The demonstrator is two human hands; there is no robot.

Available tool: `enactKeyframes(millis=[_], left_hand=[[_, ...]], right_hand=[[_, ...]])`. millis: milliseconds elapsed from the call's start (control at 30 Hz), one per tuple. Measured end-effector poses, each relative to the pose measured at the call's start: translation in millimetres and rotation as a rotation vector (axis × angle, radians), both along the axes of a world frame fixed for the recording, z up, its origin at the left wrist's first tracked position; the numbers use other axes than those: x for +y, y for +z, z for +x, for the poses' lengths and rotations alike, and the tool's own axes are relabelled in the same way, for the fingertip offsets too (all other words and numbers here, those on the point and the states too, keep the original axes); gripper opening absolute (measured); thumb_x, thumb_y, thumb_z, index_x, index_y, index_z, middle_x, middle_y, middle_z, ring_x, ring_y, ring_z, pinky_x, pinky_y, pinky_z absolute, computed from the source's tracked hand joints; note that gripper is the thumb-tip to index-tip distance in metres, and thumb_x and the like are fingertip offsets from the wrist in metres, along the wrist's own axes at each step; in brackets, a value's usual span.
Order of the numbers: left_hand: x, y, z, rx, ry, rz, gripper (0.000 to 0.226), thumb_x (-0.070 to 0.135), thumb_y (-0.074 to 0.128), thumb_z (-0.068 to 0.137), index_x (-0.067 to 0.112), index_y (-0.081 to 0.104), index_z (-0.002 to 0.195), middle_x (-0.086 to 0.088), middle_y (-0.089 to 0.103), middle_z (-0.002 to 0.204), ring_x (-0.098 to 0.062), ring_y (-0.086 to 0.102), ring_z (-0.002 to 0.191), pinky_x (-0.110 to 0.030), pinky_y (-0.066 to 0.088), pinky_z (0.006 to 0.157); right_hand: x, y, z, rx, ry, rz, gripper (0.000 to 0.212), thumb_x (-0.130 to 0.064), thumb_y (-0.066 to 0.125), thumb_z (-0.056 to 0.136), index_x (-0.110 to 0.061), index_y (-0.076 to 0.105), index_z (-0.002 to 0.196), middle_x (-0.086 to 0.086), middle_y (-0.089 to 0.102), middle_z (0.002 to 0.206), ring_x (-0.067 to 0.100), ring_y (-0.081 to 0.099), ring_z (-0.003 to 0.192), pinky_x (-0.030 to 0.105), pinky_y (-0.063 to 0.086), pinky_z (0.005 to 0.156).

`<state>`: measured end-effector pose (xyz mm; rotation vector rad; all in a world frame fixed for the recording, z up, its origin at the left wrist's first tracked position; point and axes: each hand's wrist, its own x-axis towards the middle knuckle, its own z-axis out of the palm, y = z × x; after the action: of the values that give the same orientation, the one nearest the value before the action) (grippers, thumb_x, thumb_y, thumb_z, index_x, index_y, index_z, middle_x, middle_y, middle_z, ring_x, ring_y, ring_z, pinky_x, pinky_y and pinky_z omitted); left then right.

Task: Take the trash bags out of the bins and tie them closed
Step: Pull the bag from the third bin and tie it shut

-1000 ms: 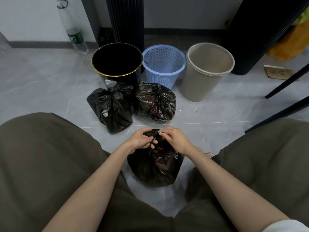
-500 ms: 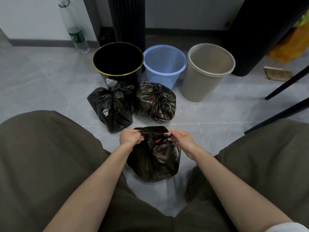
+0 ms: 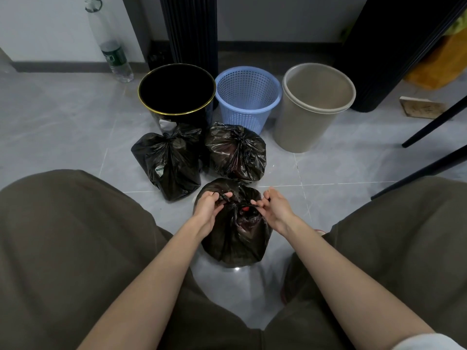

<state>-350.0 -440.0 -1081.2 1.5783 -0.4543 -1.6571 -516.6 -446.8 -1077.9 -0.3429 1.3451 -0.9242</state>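
Your left hand (image 3: 211,207) and right hand (image 3: 274,208) each pinch a twisted ear of the crinkly black plastic trash bag (image 3: 237,238), nearest you of the three before the gold-rimmed black bin (image 3: 177,90); thin, slippery, probably light film; hold those ears, not the body.

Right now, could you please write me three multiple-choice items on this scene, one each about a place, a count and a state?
1. Which bin stands between the other two?
A. black bin
B. blue basket
C. beige bin

2. How many black trash bags are on the floor?
A. two
B. three
C. four

3. What are the hands doing?
A. resting on knees
B. lifting a bin
C. pulling the nearest bag's ends

Answers: 1 B, blue basket is flanked by black bin and beige bin. 2 B, three bags show. 3 C, left hand and right hand grip the nearest bag.
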Motion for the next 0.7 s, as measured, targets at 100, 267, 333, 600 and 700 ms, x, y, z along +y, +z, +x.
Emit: enactKeyframes(millis=[100,267,333,600,700], left_hand=[[-0.6,-3.8,-2.1,-0.067,-0.013,0.056,0.026,0.007,0.029,0.098,0.020,0.048,0.084,-0.001,0.056,0.075,-0.011,0.051,0.068,-0.024,0.043,0.074],[-1.9,-2.1,-2.0,-0.241,-0.075,0.176,0.027,0.007,0.028,0.091,0.023,0.043,0.076,0.003,0.041,0.053,-0.010,0.025,0.045,-0.018,0.031,0.043],[-1.3,-2.7,4.3,-0.239,-0.046,0.219,0.025,0.004,0.027,0.090,0.019,0.039,0.074,0.002,0.041,0.056,-0.010,0.023,0.041,-0.016,0.030,0.036],[5.3,1.5,-7.8,-0.250,-0.290,-0.037,0.025,0.005,0.032,0.098,0.012,0.046,0.078,-0.003,0.065,0.078,-0.011,0.058,0.075,-0.022,0.048,0.073],[5.9,2.3,-11.5,-0.247,-0.329,-0.124,0.025,0.005,0.035,0.098,0.010,0.050,0.079,-0.005,0.069,0.084,-0.015,0.063,0.090,-0.029,0.048,0.092]], right_hand=[[1.6,-3.3,2.4,0.172,0.111,-0.014,0.036,-0.022,0.027,0.104,-0.016,0.036,0.069,-0.003,0.031,0.052,0.008,0.036,0.042,0.028,0.047,0.073],[6.0,-18.4,-7.2,0.421,0.228,-0.058,0.029,-0.024,0.033,0.103,-0.016,0.047,0.079,-0.006,0.036,0.065,0.009,0.035,0.053,0.023,0.037,0.056],[7.6,-25.6,-18.7,0.459,0.159,-0.012,0.032,-0.017,0.037,0.102,-0.019,0.045,0.071,-0.004,0.038,0.065,0.010,0.035,0.055,0.023,0.034,0.052],[1.8,-16.1,-25.0,0.467,0.124,-0.014,0.027,-0.023,0.032,0.102,-0.014,0.044,0.079,0.000,0.041,0.063,0.015,0.038,0.049,0.032,0.037,0.063],[-5.7,-0.3,-19.8,0.380,0.133,-0.078,0.033,-0.022,0.034,0.102,-0.015,0.041,0.070,-0.003,0.033,0.046,0.013,0.036,0.043,0.030,0.039,0.057]])
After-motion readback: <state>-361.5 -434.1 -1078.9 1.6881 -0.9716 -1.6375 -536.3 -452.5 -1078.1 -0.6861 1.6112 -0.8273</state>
